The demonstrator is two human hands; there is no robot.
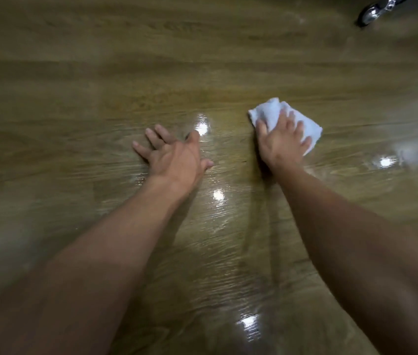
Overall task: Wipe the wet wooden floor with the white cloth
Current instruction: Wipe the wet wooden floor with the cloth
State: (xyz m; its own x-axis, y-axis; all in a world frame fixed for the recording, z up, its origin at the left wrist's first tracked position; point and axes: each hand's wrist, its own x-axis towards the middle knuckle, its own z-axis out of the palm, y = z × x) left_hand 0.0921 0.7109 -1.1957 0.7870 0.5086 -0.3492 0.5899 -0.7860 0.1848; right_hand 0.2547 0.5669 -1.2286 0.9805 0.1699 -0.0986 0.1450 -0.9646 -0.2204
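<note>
Glossy brown wooden floor (pixel 202 73) shines wet around both hands. On the right, the right hand (pixel 283 140) presses spread fingers on the crumpled white cloth (pixel 272 111), which extends farther away beyond them. The left hand (pixel 174 155) rests flat, fingers released, holding nothing, with wet glare between them.

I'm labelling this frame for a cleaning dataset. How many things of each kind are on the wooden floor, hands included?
Hands: 2, the left hand and the right hand
White cloth: 1
Shiny metal object, perhaps a caster: 1
Total: 4
</note>
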